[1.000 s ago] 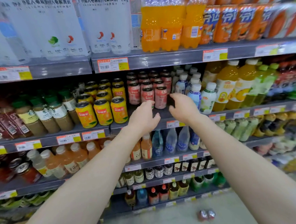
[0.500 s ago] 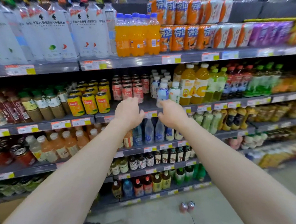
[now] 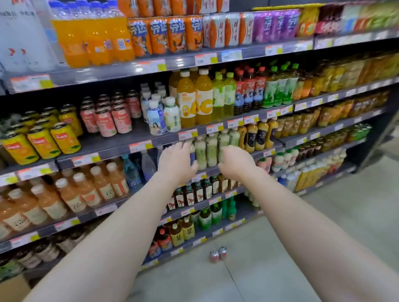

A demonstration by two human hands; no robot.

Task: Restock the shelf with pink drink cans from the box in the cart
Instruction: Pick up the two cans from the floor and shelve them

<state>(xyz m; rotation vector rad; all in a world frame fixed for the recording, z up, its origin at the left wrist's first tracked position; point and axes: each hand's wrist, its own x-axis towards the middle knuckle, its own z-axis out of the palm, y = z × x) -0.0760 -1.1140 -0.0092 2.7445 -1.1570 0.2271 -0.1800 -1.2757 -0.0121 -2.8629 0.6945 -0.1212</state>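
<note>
While both bare arms stretch toward the shelving, the left hand (image 3: 176, 164) and the right hand (image 3: 236, 163) hover side by side, backs up, in front of a row of pale green bottles (image 3: 211, 149). The fingers (image 3: 181, 149) of each are loose and slightly spread, and neither holds anything. The pink cans (image 3: 111, 118) stand in rows on the shelf (image 3: 124, 142) above and left of the hands, set back from its front edge, between yellow cans (image 3: 42, 140) toward the left end and small white bottles (image 3: 164, 116) on their right. A pair of cans (image 3: 218, 254), pinkish with silver tops, stands upright on the floor (image 3: 280, 261) near the foot of the lowest shelf.
</note>
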